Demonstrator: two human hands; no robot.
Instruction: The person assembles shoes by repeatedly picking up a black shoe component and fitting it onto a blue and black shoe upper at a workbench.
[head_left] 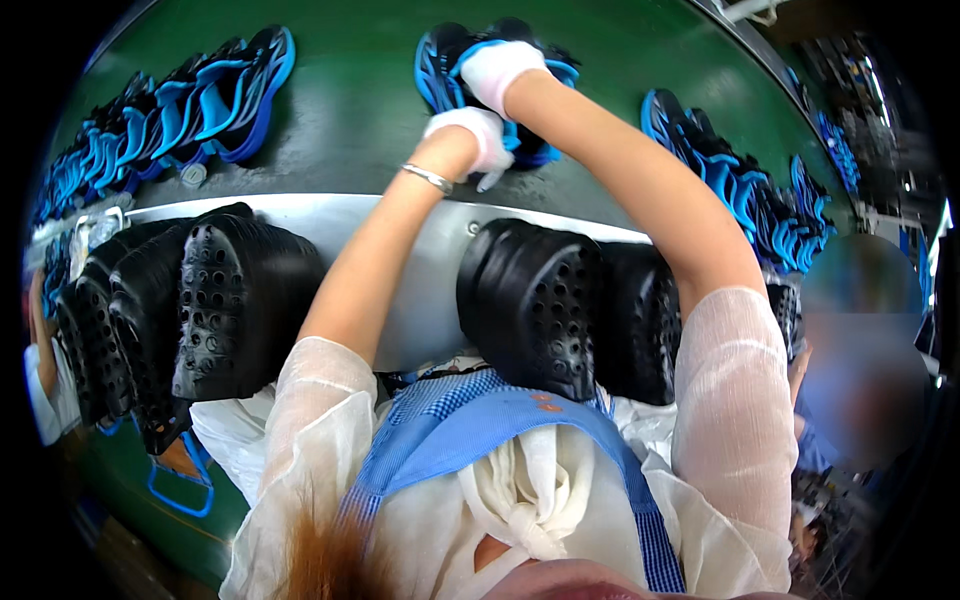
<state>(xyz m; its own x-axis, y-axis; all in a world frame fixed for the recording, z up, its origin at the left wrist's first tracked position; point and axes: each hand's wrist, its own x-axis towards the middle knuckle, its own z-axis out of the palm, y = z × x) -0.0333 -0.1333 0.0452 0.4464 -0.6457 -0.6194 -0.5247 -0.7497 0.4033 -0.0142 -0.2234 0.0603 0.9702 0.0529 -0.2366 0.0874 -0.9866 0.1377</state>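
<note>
On the green belt ahead of me lies a small group of blue-and-black shoes [438, 75]. My right hand [500, 75], in a white glove, reaches farthest and is closed over one of these shoes; its fingertips are hidden behind the back of the hand. Nearer to me, at the near edge of the group, is my left hand [474, 138], also white-gloved. Its visible fingers are apart, with one pointing down toward the belt edge, and I see nothing held in it. Whether it touches a shoe cannot be made out.
A row of blue-and-black shoes [222, 105] stands at the left on the belt, another row [745, 185] at the right. Black moulded, shoe-shaped pieces with holed undersides [530, 300] hang or stand along the pale metal edge [400, 270]. Other people are partly visible at both sides.
</note>
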